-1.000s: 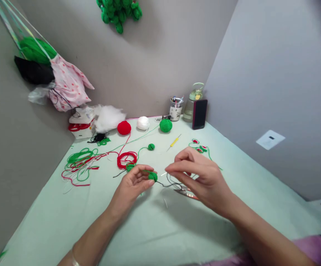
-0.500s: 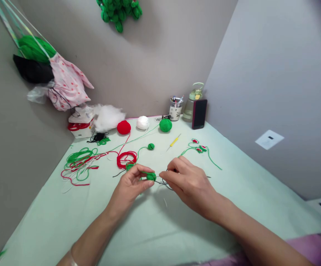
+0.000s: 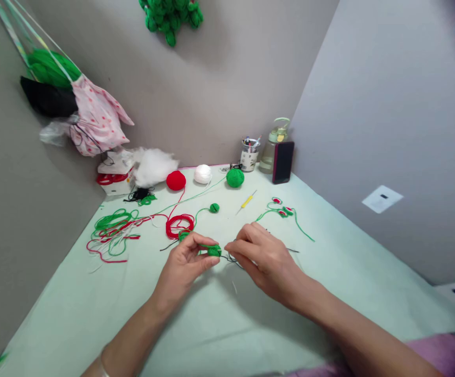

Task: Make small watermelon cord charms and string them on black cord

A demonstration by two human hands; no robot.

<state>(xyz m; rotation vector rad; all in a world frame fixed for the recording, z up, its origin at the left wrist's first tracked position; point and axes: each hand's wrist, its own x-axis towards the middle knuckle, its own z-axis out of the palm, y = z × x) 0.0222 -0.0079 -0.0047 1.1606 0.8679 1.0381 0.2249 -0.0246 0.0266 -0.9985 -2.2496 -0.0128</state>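
Observation:
Between the thumb and fingers of my left hand (image 3: 190, 259) is a small green crocheted piece (image 3: 214, 251). Black thread (image 3: 230, 258) runs from that piece in loose loops toward and under my right hand (image 3: 264, 256). The right fingertips are pinched together just right of the piece, and whatever they grip is too small and hidden to name. Another green crocheted piece (image 3: 184, 235) lies partly covered behind my left hand. Farther back rests a small green crocheted ball (image 3: 214, 208) with a dark line on it and a green yarn tail.
A yellow-handled crochet hook (image 3: 246, 201) lies beyond my hands. Red (image 3: 176, 180), white (image 3: 202, 174) and green (image 3: 235, 178) yarn balls line the back. Tangled yarn (image 3: 113, 230) spreads left; small red-white-green pieces (image 3: 282, 212) lie right. A phone (image 3: 283, 162) leans on a bottle (image 3: 267, 157).
My right hand has shifted very slightly, and the loops of black thread below it look a little smaller. The left hand keeps its hold on the green piece.

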